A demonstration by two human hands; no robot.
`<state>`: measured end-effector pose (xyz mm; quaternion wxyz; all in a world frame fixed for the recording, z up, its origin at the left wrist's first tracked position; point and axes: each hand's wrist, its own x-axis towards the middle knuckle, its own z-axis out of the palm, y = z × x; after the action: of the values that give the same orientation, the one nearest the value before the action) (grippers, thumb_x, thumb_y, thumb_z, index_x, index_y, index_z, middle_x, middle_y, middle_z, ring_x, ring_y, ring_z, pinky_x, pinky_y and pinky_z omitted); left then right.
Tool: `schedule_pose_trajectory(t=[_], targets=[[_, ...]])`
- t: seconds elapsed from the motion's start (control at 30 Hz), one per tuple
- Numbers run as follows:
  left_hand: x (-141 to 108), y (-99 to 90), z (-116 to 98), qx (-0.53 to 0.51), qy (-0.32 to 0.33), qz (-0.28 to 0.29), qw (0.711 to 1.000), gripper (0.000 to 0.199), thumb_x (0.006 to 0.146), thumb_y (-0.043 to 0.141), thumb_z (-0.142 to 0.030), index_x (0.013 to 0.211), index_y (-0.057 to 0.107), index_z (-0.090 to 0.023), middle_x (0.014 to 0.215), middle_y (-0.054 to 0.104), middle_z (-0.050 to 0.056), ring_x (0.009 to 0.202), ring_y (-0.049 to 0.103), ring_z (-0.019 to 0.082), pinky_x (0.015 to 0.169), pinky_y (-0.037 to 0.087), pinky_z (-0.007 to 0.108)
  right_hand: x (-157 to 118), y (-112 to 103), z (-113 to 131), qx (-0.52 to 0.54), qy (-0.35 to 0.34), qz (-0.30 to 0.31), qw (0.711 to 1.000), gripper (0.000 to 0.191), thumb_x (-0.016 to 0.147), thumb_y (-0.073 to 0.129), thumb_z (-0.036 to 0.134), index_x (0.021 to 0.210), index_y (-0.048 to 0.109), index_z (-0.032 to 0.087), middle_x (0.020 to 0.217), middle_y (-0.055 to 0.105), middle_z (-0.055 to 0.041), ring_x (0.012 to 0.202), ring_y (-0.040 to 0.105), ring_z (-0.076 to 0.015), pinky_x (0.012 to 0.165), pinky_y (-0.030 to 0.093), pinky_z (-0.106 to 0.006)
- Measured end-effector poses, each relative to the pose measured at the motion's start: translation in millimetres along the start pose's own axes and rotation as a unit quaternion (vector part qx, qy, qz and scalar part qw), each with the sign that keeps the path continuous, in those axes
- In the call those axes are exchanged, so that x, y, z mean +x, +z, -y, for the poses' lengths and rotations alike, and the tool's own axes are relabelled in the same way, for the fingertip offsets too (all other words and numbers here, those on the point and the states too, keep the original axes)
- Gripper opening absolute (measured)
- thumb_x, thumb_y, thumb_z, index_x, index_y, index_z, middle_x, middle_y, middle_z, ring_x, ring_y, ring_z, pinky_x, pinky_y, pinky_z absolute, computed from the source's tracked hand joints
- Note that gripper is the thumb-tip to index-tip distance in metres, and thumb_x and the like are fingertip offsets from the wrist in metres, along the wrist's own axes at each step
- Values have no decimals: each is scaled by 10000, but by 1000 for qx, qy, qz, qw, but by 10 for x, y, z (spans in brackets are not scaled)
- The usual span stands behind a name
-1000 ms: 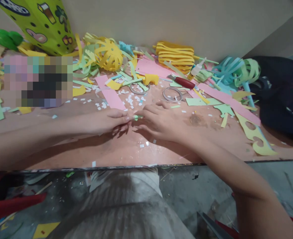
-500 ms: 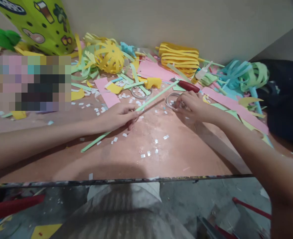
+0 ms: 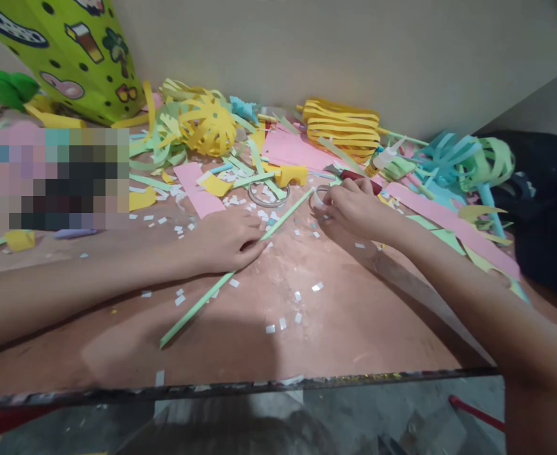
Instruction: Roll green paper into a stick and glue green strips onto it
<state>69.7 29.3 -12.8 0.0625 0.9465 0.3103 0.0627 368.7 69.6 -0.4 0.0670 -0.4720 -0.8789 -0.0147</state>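
Observation:
A long, thin green paper stick point(image 3: 203, 303) slants across the table in front of me. My left hand point(image 3: 228, 243) is palm down over its middle, closed on it between thumb and fingers, and seems to rest on the tabletop. To the right, my right hand point(image 3: 354, 205) pinches a roll of clear tape point(image 3: 319, 199), its fingers covering much of the ring. Just behind that hand lies a tool with a red handle point(image 3: 368, 183), partly hidden. Another tape-like ring point(image 3: 269, 194) lies flat between the hands, partly under paper strips.
Paper scraps and pink sheets point(image 3: 288, 145) lie along the wall. Yellow paper lanterns point(image 3: 340, 126), blue fringed paper point(image 3: 444, 158), and a glue bottle point(image 3: 385, 155) stand behind. A green printed bag point(image 3: 84, 69) is at back left. Small white pieces dot the table point(image 3: 335, 328).
My left hand has turned palm down and lowered with the green stick, whose far end has drawn away from the red-handled tool. The tape roll has tilted in my right hand.

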Motion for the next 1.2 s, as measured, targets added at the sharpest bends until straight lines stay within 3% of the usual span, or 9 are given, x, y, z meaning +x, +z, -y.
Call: schedule_pose_trajectory(t=[0.13, 0.2, 0.27, 0.37, 0.47, 0.63, 0.93, 1.2], targets=[[4, 56, 20, -5, 13, -32, 999, 415, 1040, 328, -327, 776, 598, -155, 819, 637, 100, 790, 576, 228, 723, 429, 363, 119, -67, 153, 140, 19, -143, 979, 169, 1039, 380, 360, 929, 442, 248, 739, 572, -20, 666, 512, -199, 784, 442, -427], [2, 53, 30, -38, 6, -46, 998, 431, 1068, 285, -338, 825, 589, -153, 833, 628, 95, 812, 580, 230, 757, 442, 368, 130, -30, 355, 246, 16, -195, 949, 184, 1066, 352, 410, 972, 425, 270, 699, 508, 18, 593, 477, -178, 632, 416, -354], [-10, 43, 40, -95, -10, -67, 993, 426, 1086, 261, -355, 849, 558, -163, 839, 612, 80, 806, 575, 215, 758, 447, 355, 98, 73, 592, 286, -7, -230, 930, 157, 1075, 347, 371, 988, 428, 269, 724, 500, 20, 594, 470, -166, 593, 399, -327], [-39, 38, 55, -183, -51, -103, 976, 352, 1080, 333, -437, 909, 509, -185, 867, 605, 51, 776, 572, 183, 707, 439, 320, 25, 258, 855, 241, -109, -181, 947, 137, 1066, 388, 317, 982, 466, 242, 766, 595, -4, 633, 530, -163, 592, 396, -311], [-58, 45, 69, -227, -89, -105, 964, 349, 1042, 422, -538, 964, 485, -204, 871, 622, 31, 739, 575, 170, 644, 415, 303, -9, 345, 910, 162, -171, -160, 959, 199, 1063, 405, 342, 993, 522, 196, 752, 646, -37, 628, 546, -174, 571, 370, -308], [-55, 39, 95, -252, -129, -81, 956, 365, 1037, 445, -556, 1025, 535, -203, 832, 628, -4, 705, 576, 147, 640, 416, 278, 8, 328, 834, 185, -153, -160, 957, 196, 1053, 446, 313, 969, 547, 167, 722, 646, -29, 588, 530, -135, 560, 354, -270], [-66, 50, 137, -257, -66, -90, 960, 322, 1082, 413, -410, 942, 593, -182, 855, 627, -7, 778, 589, 126, 710, 424, 240, -4, 330, 848, 205, -131, -116, 963, 205, 1054, 439, 352, 993, 545, 188, 759, 664, -35, 626, 518, -149, 595, 328, -286], [-61, 27, 102, -238, -67, -75, 966, 283, 1059, 468, -396, 907, 576, -184, 817, 612, -9, 722, 558, 128, 671, 398, 256, 2, 322, 845, 217, -104, -116, 964, 205, 1047, 429, 368, 952, 521, 210, 750, 648, -36, 640, 510, -167, 601, 323, -304]])
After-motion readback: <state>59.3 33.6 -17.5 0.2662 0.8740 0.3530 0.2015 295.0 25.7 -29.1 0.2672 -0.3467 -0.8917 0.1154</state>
